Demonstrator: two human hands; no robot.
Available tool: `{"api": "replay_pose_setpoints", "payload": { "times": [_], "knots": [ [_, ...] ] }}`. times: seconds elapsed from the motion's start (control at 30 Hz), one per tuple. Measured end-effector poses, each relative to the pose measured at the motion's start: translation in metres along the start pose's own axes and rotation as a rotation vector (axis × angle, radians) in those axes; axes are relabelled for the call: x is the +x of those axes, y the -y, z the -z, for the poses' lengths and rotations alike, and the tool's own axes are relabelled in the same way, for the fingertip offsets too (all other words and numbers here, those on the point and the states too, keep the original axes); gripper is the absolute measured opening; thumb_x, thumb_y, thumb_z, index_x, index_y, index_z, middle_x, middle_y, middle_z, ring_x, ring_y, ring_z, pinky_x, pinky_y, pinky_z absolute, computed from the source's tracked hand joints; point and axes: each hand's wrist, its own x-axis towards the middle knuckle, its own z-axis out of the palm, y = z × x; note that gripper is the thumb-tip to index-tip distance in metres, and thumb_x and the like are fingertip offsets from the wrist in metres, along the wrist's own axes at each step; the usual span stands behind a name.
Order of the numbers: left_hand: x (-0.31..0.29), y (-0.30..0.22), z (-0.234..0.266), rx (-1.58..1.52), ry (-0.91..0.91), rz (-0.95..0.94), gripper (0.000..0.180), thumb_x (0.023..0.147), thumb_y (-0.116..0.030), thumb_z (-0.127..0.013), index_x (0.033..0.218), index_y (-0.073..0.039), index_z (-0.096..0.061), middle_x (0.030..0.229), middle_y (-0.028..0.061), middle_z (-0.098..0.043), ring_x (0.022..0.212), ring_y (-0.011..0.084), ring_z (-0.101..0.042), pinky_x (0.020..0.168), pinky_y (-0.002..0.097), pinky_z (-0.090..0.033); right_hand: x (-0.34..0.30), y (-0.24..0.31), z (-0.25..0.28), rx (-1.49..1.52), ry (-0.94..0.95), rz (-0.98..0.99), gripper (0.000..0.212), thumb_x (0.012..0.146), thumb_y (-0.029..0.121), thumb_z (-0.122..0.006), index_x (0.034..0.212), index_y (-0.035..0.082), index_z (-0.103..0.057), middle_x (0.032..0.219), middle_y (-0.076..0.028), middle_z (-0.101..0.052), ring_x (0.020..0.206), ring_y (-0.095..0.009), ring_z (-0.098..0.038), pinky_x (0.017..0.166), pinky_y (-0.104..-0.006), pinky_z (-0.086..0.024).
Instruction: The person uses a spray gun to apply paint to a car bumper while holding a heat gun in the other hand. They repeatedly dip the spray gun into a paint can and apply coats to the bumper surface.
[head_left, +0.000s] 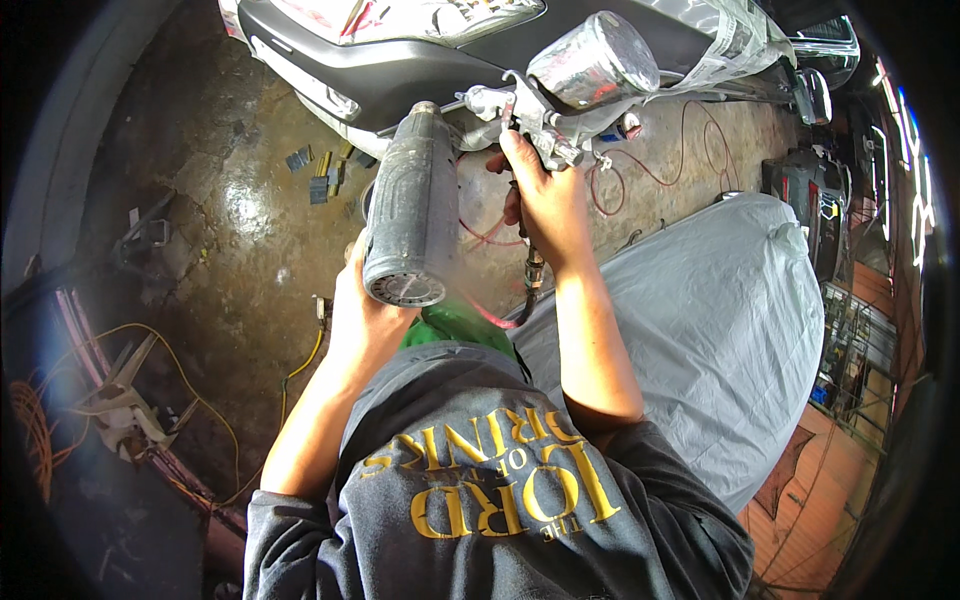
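Between the two hands and the grey car bumper (330, 60) beyond them, two tools point the same way. The left hand (365, 310) is closed around the handle of a dark, dusty heat gun (410, 210); its round rear grille faces the camera and its barrel runs up and away toward the bumper's lower edge. The right hand (548, 200) is wrapped tight on the grip of a metal spray gun (525, 120), with a fingertip up along the gun's body near the trigger; how hard the trigger is pressed cannot be told. On top of the spray gun sits a paint cup (592, 58) wrapped in clear film, tilted to the right. A hose (532, 280) hangs down from the base of the spray gun, just below the right wrist, and a thin red line (640, 170) loops across the floor past that hand. To the right of the right forearm lies a large shape under a pale grey cover (720, 320). Left of the left hand, the stained concrete floor (230, 250) carries a few small sanding blocks (320, 180) near the bumper, and a yellow cable (300, 370) trails beside the left forearm.
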Motion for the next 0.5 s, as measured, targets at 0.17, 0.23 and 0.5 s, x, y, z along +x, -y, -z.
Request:
{"api": "replay_pose_setpoints", "payload": {
  "times": [0.17, 0.23, 0.5],
  "knots": [
    [0.007, -0.017, -0.01, -0.035, 0.084, -0.001, 0.061, 0.078, -0.011, -0.079, 0.132, 0.001, -0.054, 0.112, 0.0193, -0.069, 0.102, 0.0259, -0.069, 0.091, 0.0365, -0.052, -0.01, -0.015, 0.025, 0.007, -0.14, -0.117, 0.029, 0.101, 0.03, -0.062, 0.114, 0.004, -0.062, 0.078, -0.006, -0.065, 0.044, -0.007, -0.05, 0.039, -0.0246, -0.041],
    [0.01, -0.016, -0.018, -0.003, 0.086, -0.048, 0.055, 0.079, -0.011, -0.079, 0.127, 0.0, -0.055, 0.108, 0.0171, -0.071, 0.098, 0.0252, -0.07, 0.089, 0.036, -0.053, -0.014, -0.021, 0.04, -0.032, -0.201, -0.122, 0.033, 0.1, 0.035, -0.062, 0.112, 0.004, -0.063, 0.078, -0.006, -0.065, 0.044, -0.008, -0.05, 0.039, -0.0251, -0.041],
    [0.019, -0.007, -0.049, -0.009, 0.214, -0.048, 0.057, 0.079, -0.009, -0.079, 0.129, 0.001, -0.054, 0.107, 0.0187, -0.072, 0.1, 0.0251, -0.071, 0.089, 0.035, -0.054, -0.047, -0.049, 0.083, -0.107, -0.471, -0.106, 0.026, 0.101, 0.027, -0.063, 0.108, 0.002, -0.061, 0.084, -0.006, -0.07, 0.045, -0.007, -0.048, 0.041, -0.0238, -0.037]
  ]
}}
